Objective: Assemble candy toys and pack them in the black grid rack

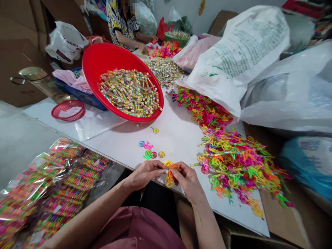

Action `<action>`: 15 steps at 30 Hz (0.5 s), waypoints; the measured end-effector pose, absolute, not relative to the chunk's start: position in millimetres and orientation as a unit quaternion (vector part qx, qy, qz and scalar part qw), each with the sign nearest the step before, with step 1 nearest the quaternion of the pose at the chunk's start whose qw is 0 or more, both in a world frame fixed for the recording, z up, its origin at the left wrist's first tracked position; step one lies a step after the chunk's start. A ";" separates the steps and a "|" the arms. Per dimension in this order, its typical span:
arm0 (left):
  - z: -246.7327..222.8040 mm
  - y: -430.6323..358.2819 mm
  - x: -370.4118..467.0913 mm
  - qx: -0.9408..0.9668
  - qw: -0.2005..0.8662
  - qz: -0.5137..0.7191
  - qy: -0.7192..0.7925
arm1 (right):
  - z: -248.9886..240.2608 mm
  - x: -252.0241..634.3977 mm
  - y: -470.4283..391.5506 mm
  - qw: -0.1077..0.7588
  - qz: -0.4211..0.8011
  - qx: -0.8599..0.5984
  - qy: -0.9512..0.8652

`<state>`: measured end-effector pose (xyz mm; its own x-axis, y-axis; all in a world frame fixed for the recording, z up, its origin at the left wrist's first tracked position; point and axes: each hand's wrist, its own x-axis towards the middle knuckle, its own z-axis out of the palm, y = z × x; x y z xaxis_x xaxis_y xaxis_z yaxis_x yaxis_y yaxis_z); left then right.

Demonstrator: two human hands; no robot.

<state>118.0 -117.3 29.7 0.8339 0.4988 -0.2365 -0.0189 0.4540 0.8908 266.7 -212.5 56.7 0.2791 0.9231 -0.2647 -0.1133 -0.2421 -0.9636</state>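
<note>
My left hand point(146, 175) and my right hand point(187, 178) meet at the table's front edge, both pinching a small orange and yellow plastic toy point(169, 173) between them. Just beyond them on the white table point(121, 138) lie loose plastic pieces: a green one point(148, 154), a pink one point(147, 145) and a yellow ring point(161, 154). To the right of my right hand spreads a big pile of colourful plastic toys point(241, 162). Behind, a red basin point(90, 65) leans tilted, full of small striped tubes point(132, 91).
A white sack point(241, 52) spills toys at the back right. Packed bags of toys point(62, 180) lie at lower left. A red basket point(68, 110) and a clear jar point(43, 81) stand left. Across the table, a person point(127, 31) handles pink pieces.
</note>
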 end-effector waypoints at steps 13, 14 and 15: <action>19.9 -133.2 116.3 0.605 0.638 0.236 0.414 | 36.9 244.6 -201.2 0.430 0.328 -0.741 -0.399; 21.4 -130.2 116.3 0.602 0.652 0.234 0.397 | 40.4 248.0 -200.5 0.437 0.341 -0.731 -0.399; 23.3 -127.3 115.8 0.597 0.671 0.227 0.377 | 44.2 251.2 -200.8 0.445 0.360 -0.716 -0.399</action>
<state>115.8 -127.3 23.3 0.6125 0.7549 -0.2344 0.1448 0.1843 0.9721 251.2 -200.8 44.2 0.4225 0.8918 -0.1616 0.2503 -0.2861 -0.9249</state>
